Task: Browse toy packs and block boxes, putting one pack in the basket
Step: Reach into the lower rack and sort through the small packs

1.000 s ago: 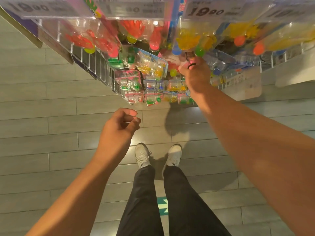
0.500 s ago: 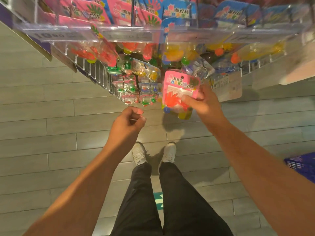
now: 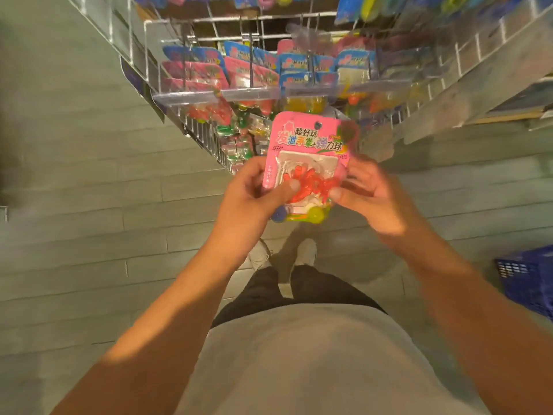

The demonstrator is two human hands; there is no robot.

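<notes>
Moved: since a half-second ago my left hand (image 3: 254, 193) joined the right hand (image 3: 369, 194) on the toy pack (image 3: 305, 163).
Hands: both pinched its edges — card upright for reading.
Basket (image 3: 529, 283): low right, well apart.

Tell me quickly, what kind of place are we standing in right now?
Most likely a toy aisle in a shop: carded toy packs hang in rows on a wire rack with clear price strips, and a blue basket sits on the floor.
</notes>
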